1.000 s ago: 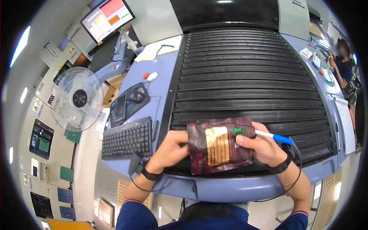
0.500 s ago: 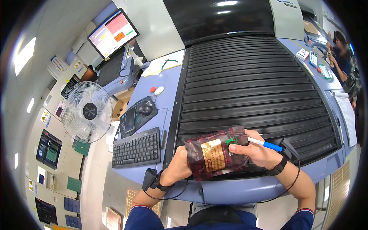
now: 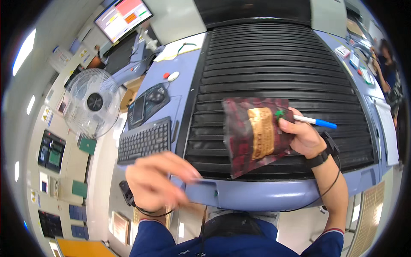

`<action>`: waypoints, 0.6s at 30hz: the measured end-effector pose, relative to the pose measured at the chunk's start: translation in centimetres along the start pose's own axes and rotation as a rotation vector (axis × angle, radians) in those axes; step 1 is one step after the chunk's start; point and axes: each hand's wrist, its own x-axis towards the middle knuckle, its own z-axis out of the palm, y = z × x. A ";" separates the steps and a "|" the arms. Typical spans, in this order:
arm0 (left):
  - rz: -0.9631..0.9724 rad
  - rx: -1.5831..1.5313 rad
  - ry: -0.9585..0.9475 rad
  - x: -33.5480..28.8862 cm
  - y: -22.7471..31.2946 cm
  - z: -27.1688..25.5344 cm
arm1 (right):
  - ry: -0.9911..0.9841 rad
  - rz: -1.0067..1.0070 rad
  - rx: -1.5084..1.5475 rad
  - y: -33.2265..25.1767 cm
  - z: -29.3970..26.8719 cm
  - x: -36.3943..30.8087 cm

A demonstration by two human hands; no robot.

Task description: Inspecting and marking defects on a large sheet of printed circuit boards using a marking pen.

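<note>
My right hand [image 3: 306, 136] is closed on the right edge of a dark red and black plastic packet [image 3: 239, 137], thumb on its front. The packet has a gold label and a green mark, and hangs upright above the ribbed black cover [image 3: 265, 64]. A white marker with a blue cap [image 3: 326, 124] sticks out to the right from the same hand. My left hand [image 3: 156, 180], smeared by motion, is apart from the packet, near the keyboard [image 3: 145, 140]. Its fingers are spread and I see nothing in them.
On the blue-grey left ledge lie a mouse [image 3: 156, 95], a phone [image 3: 138, 109], a red button [image 3: 166, 76] and papers [image 3: 180, 49]. A fan [image 3: 94, 102] and a monitor [image 3: 124, 19] stand beyond. At far right a person [image 3: 387, 68] is near small boxes [image 3: 354, 60].
My left hand has let go of the packet and moved left and down. The right hand has lifted the packet and marker slightly up and right. The whole view has shifted a little.
</note>
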 end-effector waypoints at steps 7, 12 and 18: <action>0.183 -0.532 -0.477 4.8 -0.3 4.6 | 0.035 -0.005 -0.043 0.2 0.1 -0.7; -0.166 0.378 0.357 3.6 -2.2 2.8 | 0.036 -0.012 -0.043 0.2 0.3 -0.4; -0.784 0.111 0.319 3.0 -8.2 -0.4 | 0.093 -0.044 -0.208 0.1 0.9 -0.2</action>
